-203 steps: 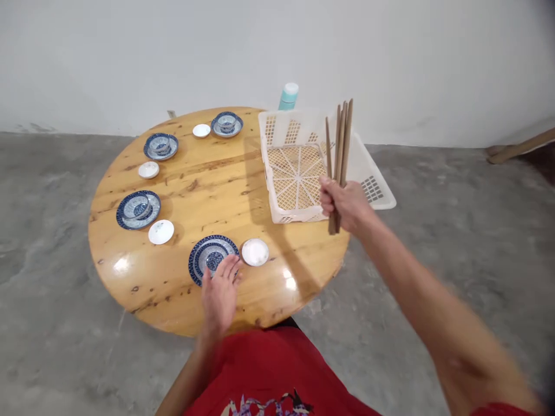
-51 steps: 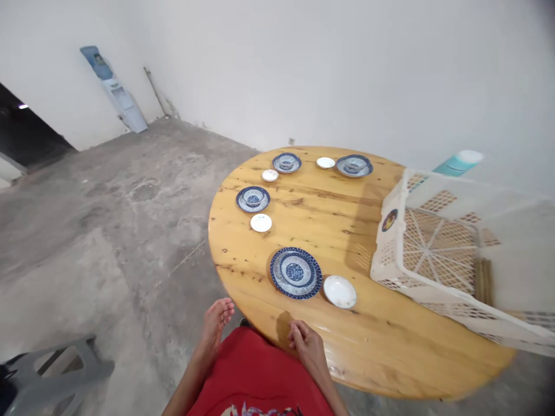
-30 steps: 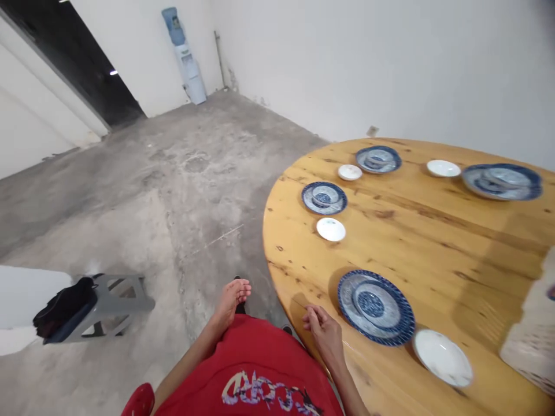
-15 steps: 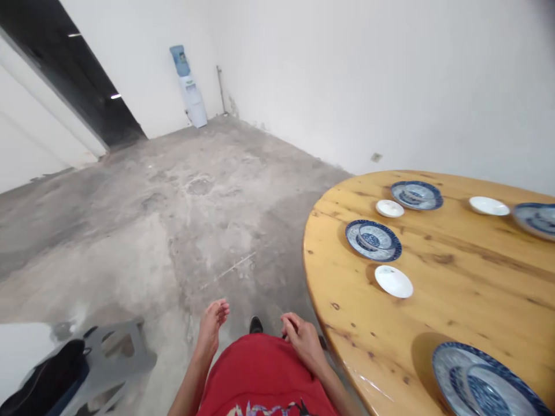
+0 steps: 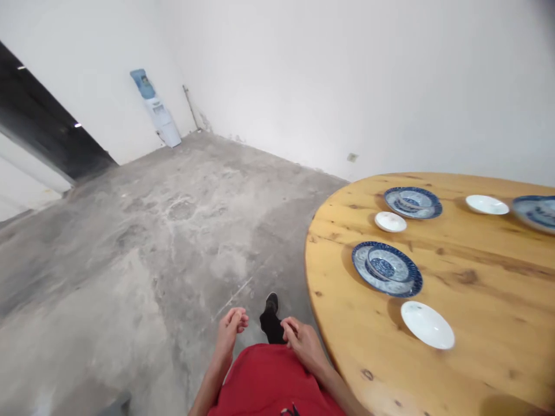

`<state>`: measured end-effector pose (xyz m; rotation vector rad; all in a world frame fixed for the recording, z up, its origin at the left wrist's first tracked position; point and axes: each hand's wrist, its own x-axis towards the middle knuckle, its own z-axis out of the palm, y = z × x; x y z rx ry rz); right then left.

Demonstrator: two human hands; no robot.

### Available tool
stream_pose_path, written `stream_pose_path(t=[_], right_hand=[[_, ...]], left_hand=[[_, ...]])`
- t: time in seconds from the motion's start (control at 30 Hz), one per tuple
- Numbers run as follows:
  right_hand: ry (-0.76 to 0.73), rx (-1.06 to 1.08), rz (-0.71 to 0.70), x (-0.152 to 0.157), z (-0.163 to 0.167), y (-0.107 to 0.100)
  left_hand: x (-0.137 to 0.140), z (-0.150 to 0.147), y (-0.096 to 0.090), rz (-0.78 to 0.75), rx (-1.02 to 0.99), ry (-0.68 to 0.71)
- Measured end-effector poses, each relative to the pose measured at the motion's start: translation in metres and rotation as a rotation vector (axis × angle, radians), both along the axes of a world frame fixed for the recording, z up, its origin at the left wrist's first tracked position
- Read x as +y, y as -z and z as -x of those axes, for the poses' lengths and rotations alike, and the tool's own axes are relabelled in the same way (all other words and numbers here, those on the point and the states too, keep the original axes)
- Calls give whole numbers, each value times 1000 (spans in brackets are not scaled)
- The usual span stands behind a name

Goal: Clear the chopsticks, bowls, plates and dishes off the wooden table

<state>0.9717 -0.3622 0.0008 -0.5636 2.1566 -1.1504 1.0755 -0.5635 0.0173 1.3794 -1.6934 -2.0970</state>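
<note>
Both hands hang in front of my red shirt [image 5: 269, 378], above the floor and apart from each other. My left hand [image 5: 232, 328] holds nothing; its fingers are loosely bent and not closed into a fist. Left of the table's edge is my right hand [image 5: 303, 344], also loosely curled, with no object visible in it. The round wooden table [image 5: 347, 323] is the nearest thing to it. On that table lie a blue-and-white plate with a bowl on it [image 5: 385, 269] and a small white dish [image 5: 427, 325], both out of reach of my fingers.
Farther back on the table are another blue-patterned plate with a bowl [image 5: 413, 202], white dishes [image 5: 390, 222] [image 5: 487, 204] and a plate [image 5: 537, 212] at the right. A water dispenser [image 5: 162, 118] stands by the wall. Below my hands shows a black shoe [image 5: 272, 303] on concrete floor [image 5: 173, 260].
I have moved forward along the table; its dishes look nearer and the closest plate has left view. The grey stool has nearly left view. My left hand shifted right, its fingers more bent.
</note>
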Motion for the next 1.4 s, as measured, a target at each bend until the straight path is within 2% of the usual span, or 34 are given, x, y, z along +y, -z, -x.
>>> stream_pose_path(t=[0.2, 0.37, 0.57, 0.8, 0.97, 1.13, 1.3, 1.4], right_hand=[[104, -9, 59, -53, 88, -3], [228, -16, 107, -75, 152, -3], [379, -63, 163, -72, 200, -7], [685, -132, 188, -58, 231, -6], [907, -109, 200, -72, 262, -8], [1083, -66, 184, -116, 324, -18], [1097, -55, 164, -168, 400, -26], [1111, -25, 117, -186, 432, -29]], left_hand=[[-54, 91, -22, 113, -32, 72], [-78, 146, -31, 122, -61, 81], [-93, 203, -35, 70, -121, 155], [-108, 292, -32, 93, -105, 396], [-122, 384, -21, 59, -75, 550], [-154, 491, -19, 26, -36, 687], [-209, 589, -23, 98, 67, 717], [-231, 643, -23, 151, 73, 757]])
